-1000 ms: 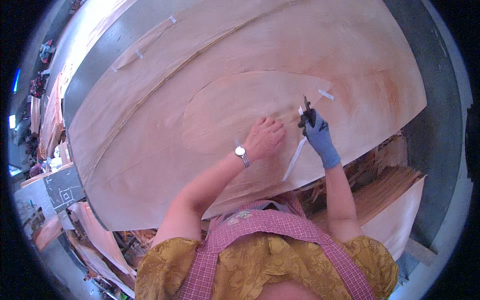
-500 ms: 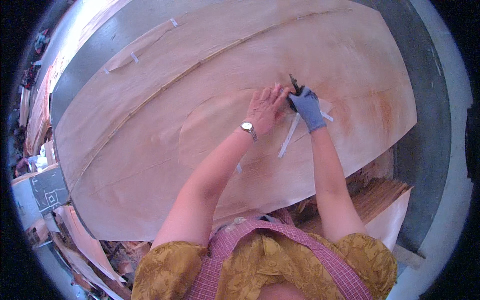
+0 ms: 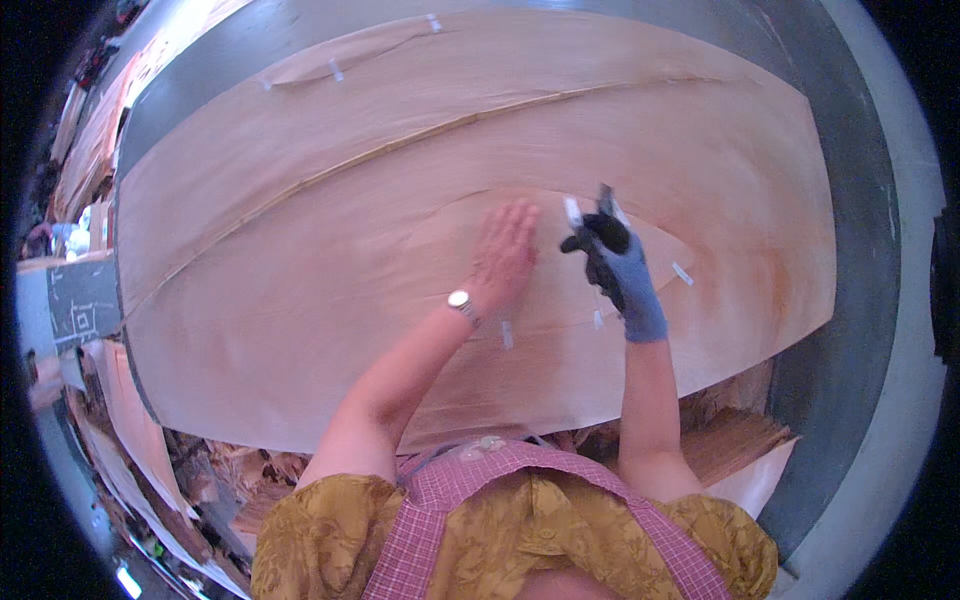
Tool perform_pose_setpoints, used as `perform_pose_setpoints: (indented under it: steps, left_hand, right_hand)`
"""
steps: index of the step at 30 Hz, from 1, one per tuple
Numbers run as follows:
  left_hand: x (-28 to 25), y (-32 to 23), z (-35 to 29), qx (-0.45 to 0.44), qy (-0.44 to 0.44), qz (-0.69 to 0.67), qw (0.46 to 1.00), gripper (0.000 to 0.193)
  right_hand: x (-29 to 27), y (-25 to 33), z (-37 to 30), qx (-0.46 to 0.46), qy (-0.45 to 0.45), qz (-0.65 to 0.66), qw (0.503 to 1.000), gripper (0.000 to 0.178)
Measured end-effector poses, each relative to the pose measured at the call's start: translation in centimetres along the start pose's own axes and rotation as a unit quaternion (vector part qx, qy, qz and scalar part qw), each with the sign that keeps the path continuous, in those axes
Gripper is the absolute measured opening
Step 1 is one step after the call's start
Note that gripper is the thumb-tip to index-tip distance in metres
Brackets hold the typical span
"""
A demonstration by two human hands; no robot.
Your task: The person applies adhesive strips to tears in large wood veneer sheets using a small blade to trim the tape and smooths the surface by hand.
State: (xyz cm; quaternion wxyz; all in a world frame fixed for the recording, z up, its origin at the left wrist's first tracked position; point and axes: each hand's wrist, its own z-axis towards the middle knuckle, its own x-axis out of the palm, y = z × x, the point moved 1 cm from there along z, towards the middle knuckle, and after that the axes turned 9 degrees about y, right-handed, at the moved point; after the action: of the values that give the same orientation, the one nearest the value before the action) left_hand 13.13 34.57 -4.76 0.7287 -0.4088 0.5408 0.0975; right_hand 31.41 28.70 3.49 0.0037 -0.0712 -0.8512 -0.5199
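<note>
A large pale-brown sheet of wood veneer (image 3: 330, 340) lies spread before me, with a curved patch outlined near its middle. My bare left hand (image 3: 508, 250), a watch on its wrist, rests on the patch with fingers stretched out and is slightly blurred. To its right, my right hand (image 3: 615, 258) wears a blue glove with black palm and fingers. It grips a dark, narrow tool (image 3: 607, 198) whose exact kind I cannot make out. Beside that hand shows a white tape strip (image 3: 572, 210). More short tape pieces (image 3: 682, 272) stick along the patch's edges.
A long raised ridge (image 3: 400, 137) curves across the veneer. Small tape pieces (image 3: 336, 69) mark a seam at the far left. Stacked brown veneer (image 3: 730, 445) lies under the near right edge, with scraps (image 3: 260, 470) at the near left. A grey surface (image 3: 850, 300) borders the right.
My hands have moved apart and nearer to me; the left was beside the glove. The long white strip below my right hand is no longer seen. The view has shifted.
</note>
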Motion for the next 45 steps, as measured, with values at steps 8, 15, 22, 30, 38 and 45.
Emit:
perform_pose_setpoints:
  steps: [8,15,22,30,38,45]
  left_hand:
    - [-3.3,5.2,-2.1,-0.057,-0.075,0.051,0.994,0.06]
    - [-3.1,6.0,-1.7,-0.033,-0.059,0.116,0.991,0.05]
    - [-5.7,11.3,-4.5,-0.191,-0.009,-0.064,0.98,0.044]
    - [-6.6,8.4,-11.0,-0.172,-0.138,0.073,0.973,0.063]
    - [-7.2,7.3,-11.9,-0.2,-0.068,0.089,0.973,0.052]
    - [-9.5,12.1,-18.3,-0.282,-0.302,-0.095,0.906,0.045]
  right_hand:
    - [8.1,-4.9,11.9,-0.017,0.06,0.044,0.997,0.013]
    - [5.6,-5.0,11.5,-0.144,-0.113,-0.695,0.696,0.026]
    - [8.9,0.2,10.0,-0.008,0.163,-0.207,0.965,0.019]
    - [18.3,-4.6,12.7,-0.089,0.068,-0.531,0.84,0.037]
    - [16.0,-5.0,4.2,0.028,0.087,-0.201,0.975,0.019]
    - [21.6,-4.8,3.8,-0.079,0.301,-0.272,0.911,0.019]
